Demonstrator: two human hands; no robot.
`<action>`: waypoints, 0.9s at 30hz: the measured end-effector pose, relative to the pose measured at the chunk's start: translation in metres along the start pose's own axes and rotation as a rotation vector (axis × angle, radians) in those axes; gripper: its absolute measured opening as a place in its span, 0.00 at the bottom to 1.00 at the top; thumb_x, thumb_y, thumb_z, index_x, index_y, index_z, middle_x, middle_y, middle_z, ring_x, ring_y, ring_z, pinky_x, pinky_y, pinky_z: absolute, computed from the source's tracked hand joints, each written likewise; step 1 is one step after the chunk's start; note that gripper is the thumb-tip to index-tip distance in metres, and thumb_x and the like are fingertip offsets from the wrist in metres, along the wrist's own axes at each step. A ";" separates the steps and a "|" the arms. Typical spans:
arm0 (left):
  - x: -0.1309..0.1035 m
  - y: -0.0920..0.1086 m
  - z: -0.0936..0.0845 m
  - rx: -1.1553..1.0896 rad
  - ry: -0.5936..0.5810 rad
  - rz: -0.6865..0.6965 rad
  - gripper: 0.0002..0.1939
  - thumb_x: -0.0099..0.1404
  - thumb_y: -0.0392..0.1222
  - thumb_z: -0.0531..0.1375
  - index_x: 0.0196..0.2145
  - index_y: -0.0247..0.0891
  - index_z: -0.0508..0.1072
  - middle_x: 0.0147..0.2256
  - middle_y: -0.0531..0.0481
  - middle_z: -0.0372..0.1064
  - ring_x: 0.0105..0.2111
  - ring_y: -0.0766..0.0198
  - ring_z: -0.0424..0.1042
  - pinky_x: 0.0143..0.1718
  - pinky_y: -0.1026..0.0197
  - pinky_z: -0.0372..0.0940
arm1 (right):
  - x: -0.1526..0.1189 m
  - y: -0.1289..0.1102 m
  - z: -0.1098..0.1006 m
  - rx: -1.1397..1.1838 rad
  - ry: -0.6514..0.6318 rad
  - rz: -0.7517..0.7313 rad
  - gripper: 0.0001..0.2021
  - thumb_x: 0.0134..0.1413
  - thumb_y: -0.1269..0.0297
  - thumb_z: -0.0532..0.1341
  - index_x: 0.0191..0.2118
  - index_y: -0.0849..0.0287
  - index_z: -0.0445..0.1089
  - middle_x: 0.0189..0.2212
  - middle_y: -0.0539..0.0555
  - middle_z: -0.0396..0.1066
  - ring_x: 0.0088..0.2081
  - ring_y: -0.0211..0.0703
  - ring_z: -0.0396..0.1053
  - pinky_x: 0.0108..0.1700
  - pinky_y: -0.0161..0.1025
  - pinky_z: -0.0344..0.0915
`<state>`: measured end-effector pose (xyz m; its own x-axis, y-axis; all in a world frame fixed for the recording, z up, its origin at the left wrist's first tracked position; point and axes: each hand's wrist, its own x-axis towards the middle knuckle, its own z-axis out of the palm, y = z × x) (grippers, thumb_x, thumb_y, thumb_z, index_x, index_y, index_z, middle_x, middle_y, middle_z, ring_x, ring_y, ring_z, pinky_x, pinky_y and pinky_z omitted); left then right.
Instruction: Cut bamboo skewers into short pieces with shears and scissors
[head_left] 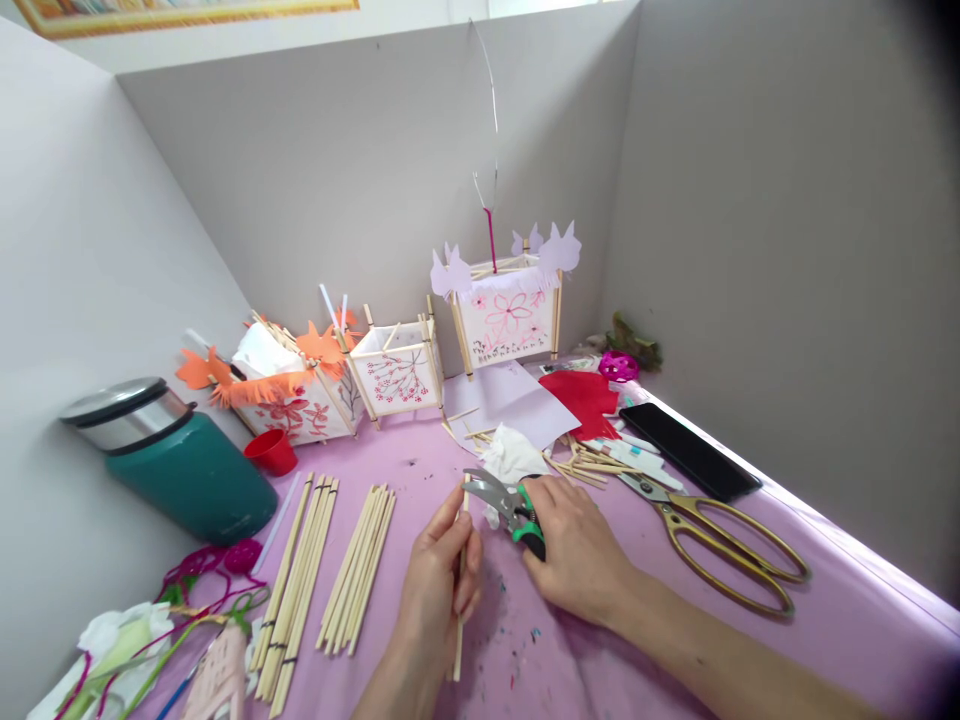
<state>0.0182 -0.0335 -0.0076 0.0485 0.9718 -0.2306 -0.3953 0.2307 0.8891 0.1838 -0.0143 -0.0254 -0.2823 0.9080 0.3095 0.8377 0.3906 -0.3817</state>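
Note:
My left hand [444, 565] is closed around a thin wooden stick [460, 645], held upright with its top end just above my fingertips. My right hand [581, 545] grips pruning shears [495, 495] with green and black handles. The parted blades reach left to the top end of the stick; whether they touch it I cannot tell. Left of my hands lie a row of loose wooden sticks [358, 570] and a group of longer sticks [296, 590] with black bands. A crumpled white tissue [512, 455] lies just behind the shears.
Gold-handled scissors [720, 545] and a black phone [686, 450] lie at right. Paper-sided stick lanterns [510, 315] stand at the back, one with a wire above it. At left are a teal bottle [187, 470], a red cup [271, 453] and magenta yarn [241, 556]. Grey partitions [375, 150] surround the table.

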 end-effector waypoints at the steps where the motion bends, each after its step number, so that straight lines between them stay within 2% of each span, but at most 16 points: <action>1: 0.000 0.000 0.000 0.005 0.002 -0.001 0.35 0.62 0.46 0.60 0.64 0.32 0.59 0.15 0.63 0.56 0.09 0.76 0.41 0.09 0.70 0.41 | 0.000 0.000 0.000 -0.006 -0.008 0.005 0.16 0.44 0.69 0.60 0.43 0.59 0.64 0.42 0.59 0.67 0.45 0.54 0.63 0.46 0.47 0.58; 6: -0.002 -0.003 0.000 0.004 0.001 -0.007 0.35 0.62 0.45 0.61 0.64 0.32 0.58 0.15 0.64 0.56 0.09 0.76 0.40 0.09 0.70 0.41 | 0.000 0.001 -0.001 -0.029 -0.030 0.023 0.12 0.45 0.69 0.60 0.39 0.58 0.64 0.40 0.58 0.69 0.44 0.53 0.65 0.45 0.45 0.58; 11: 0.000 -0.003 -0.003 0.001 -0.035 0.001 0.35 0.62 0.46 0.61 0.64 0.35 0.59 0.16 0.63 0.59 0.09 0.76 0.41 0.10 0.70 0.40 | 0.002 0.003 -0.003 -0.003 -0.057 0.054 0.09 0.48 0.69 0.59 0.38 0.58 0.64 0.37 0.56 0.70 0.39 0.49 0.68 0.38 0.41 0.58; 14: 0.002 -0.003 -0.004 0.002 -0.056 0.026 0.32 0.63 0.46 0.61 0.63 0.37 0.60 0.17 0.61 0.61 0.10 0.75 0.44 0.10 0.70 0.43 | 0.004 0.002 -0.005 0.040 -0.038 0.051 0.08 0.48 0.69 0.59 0.37 0.58 0.65 0.36 0.56 0.71 0.38 0.49 0.68 0.37 0.40 0.57; 16: 0.004 -0.003 -0.004 -0.011 -0.052 0.075 0.28 0.63 0.46 0.61 0.59 0.36 0.66 0.19 0.60 0.63 0.12 0.75 0.49 0.13 0.70 0.48 | 0.005 0.001 -0.006 0.101 0.005 0.059 0.09 0.47 0.70 0.59 0.38 0.58 0.65 0.36 0.55 0.71 0.37 0.48 0.68 0.37 0.40 0.57; 18: 0.005 -0.003 -0.005 -0.038 -0.034 0.121 0.21 0.61 0.46 0.64 0.50 0.34 0.72 0.20 0.57 0.64 0.16 0.74 0.55 0.17 0.71 0.55 | 0.006 0.000 -0.009 0.206 0.050 0.061 0.09 0.48 0.69 0.59 0.38 0.58 0.65 0.35 0.54 0.70 0.36 0.46 0.67 0.36 0.39 0.57; 21: 0.006 -0.002 -0.004 -0.079 -0.026 0.150 0.16 0.57 0.46 0.67 0.39 0.32 0.76 0.24 0.54 0.66 0.21 0.72 0.61 0.21 0.70 0.61 | 0.007 -0.001 -0.014 0.388 0.074 0.050 0.05 0.52 0.67 0.58 0.37 0.57 0.64 0.31 0.51 0.68 0.31 0.42 0.64 0.34 0.38 0.58; 23: 0.005 -0.001 -0.002 -0.074 -0.041 0.138 0.17 0.57 0.46 0.67 0.41 0.33 0.76 0.24 0.55 0.66 0.18 0.74 0.58 0.17 0.70 0.59 | 0.007 0.000 -0.017 0.441 0.082 0.034 0.04 0.53 0.66 0.58 0.37 0.57 0.64 0.30 0.50 0.67 0.30 0.42 0.63 0.34 0.38 0.58; 25: 0.002 -0.001 0.001 -0.033 -0.044 0.120 0.21 0.58 0.48 0.66 0.46 0.34 0.75 0.24 0.56 0.65 0.14 0.75 0.53 0.12 0.70 0.55 | 0.007 0.001 -0.018 0.402 0.115 -0.005 0.06 0.51 0.68 0.59 0.37 0.57 0.64 0.33 0.52 0.68 0.34 0.44 0.64 0.37 0.39 0.59; 27: 0.000 -0.001 0.004 0.018 -0.028 0.125 0.23 0.57 0.49 0.66 0.48 0.34 0.74 0.24 0.57 0.65 0.13 0.75 0.52 0.10 0.69 0.56 | 0.007 0.003 -0.017 0.313 0.151 -0.057 0.11 0.47 0.70 0.60 0.39 0.58 0.64 0.38 0.55 0.68 0.39 0.48 0.64 0.41 0.42 0.60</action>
<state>0.0225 -0.0337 -0.0067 0.0260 0.9939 -0.1069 -0.3838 0.1087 0.9170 0.1923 -0.0099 -0.0092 -0.2330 0.8598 0.4544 0.6323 0.4889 -0.6009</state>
